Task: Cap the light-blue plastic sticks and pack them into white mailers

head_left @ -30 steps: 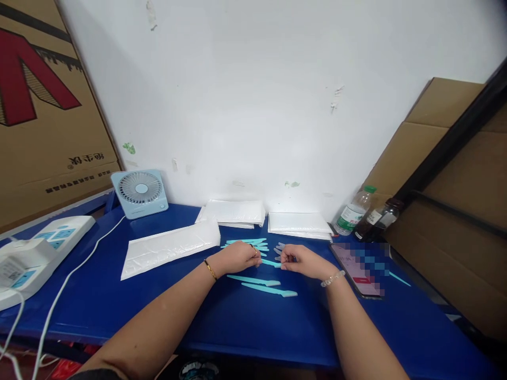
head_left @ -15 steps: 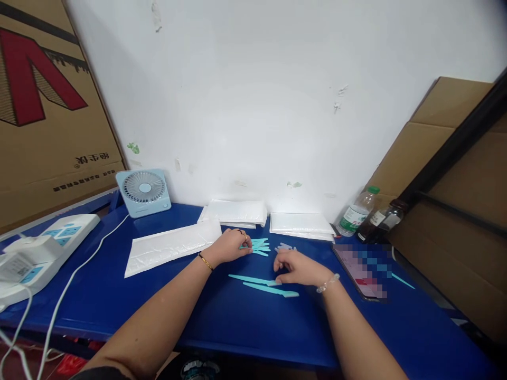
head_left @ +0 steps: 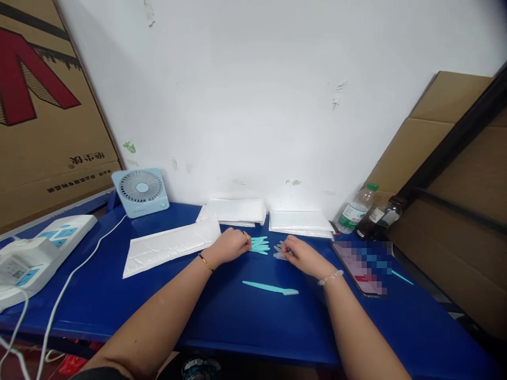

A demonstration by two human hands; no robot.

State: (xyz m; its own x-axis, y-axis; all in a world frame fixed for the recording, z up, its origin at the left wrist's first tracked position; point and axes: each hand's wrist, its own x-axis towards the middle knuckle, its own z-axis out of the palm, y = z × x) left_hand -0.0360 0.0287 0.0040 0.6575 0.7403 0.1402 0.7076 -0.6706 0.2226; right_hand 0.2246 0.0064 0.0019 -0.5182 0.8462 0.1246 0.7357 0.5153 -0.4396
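Observation:
My left hand (head_left: 233, 244), fingers pressed together, is at the left end of a small pile of turquoise razor-like sticks (head_left: 260, 246); it seems to pinch their ends. Right of that pile, my right hand (head_left: 300, 255) has its fingers closed beside some pale translucent pieces (head_left: 279, 254). What its fingertips hold, if anything, is too small to tell. One turquoise stick with a pale blade end (head_left: 269, 288) lies by itself on the blue table (head_left: 237, 327), nearer to me than both hands.
White padded envelopes (head_left: 172, 247) lie at the left and along the wall. A light blue fan (head_left: 143, 194) and a white power strip (head_left: 67, 232) are at the left. A phone (head_left: 354, 269), a green-capped bottle (head_left: 354, 212) and a dark bottle (head_left: 370, 224) are at the right.
One of the two turquoise sticks lying in front has gone from its place. My right hand has moved up and away from there to the translucent pieces, its fingers now closer together.

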